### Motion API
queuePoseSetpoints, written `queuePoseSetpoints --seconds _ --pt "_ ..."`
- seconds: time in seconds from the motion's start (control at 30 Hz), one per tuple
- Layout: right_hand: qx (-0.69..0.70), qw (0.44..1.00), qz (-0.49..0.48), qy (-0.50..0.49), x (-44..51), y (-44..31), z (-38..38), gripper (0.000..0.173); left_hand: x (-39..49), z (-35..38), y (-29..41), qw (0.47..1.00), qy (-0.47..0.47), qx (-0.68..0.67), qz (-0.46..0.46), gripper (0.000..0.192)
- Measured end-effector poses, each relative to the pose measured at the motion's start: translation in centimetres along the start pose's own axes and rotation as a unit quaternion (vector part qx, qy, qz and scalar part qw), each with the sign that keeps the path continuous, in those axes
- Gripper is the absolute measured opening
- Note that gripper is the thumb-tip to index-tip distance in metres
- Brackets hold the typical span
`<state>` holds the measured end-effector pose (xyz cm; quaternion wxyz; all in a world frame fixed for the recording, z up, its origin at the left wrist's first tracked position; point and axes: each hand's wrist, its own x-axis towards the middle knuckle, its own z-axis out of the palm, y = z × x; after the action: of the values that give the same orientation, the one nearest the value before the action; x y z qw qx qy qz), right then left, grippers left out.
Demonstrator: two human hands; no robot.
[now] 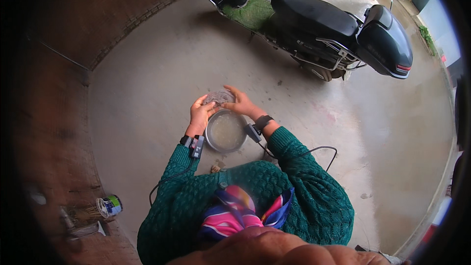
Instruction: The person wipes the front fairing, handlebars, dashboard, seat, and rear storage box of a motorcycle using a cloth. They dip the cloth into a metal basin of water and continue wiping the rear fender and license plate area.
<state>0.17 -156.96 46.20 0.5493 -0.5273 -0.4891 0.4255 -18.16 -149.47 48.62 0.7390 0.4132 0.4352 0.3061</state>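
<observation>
A wadded grey-brown cloth (219,96) is held up between both hands, just beyond the far rim of a round metal basin (207,140). My left hand (200,113) grips its left side, thumb on top. My right hand (241,102) holds the other side, fingers spread around the edge and thumb towards the middle. Cloudy, yellowish water (227,131) lies in the basin, which rests on the concrete floor. The cloth's underside is hidden.
An electric scooter (316,14) with a rear box stands beyond, to the right. Brick walls bound the left side, where a white-and-green bucket (109,206) sits. A dark cable (323,148) loops from my right wrist strap. A small tan object (215,169) lies near me.
</observation>
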Motion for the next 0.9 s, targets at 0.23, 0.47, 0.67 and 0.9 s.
queuePoseSetpoints --seconds 0.23,0.47,0.67,0.9 --pt "0.074 0.994 0.065 0.04 -2.0 -2.5 -10.4 0.032 2.6 8.2 3.1 0.995 -0.024 -0.068 -0.069 0.012" --pt "0.116 0.981 0.043 0.148 -4.1 -4.1 -21.5 0.033 3.9 16.3 3.2 0.995 -0.066 0.072 -0.025 0.01" --pt "0.221 0.95 -0.055 0.215 -5.2 -7.3 -26.0 0.026 7.8 18.2 2.0 0.981 -0.083 0.176 -0.014 0.028" --pt "-0.069 0.972 -0.057 0.217 0.5 -10.8 -19.5 0.032 9.7 17.5 0.4 0.934 -0.213 0.224 0.18 0.03"
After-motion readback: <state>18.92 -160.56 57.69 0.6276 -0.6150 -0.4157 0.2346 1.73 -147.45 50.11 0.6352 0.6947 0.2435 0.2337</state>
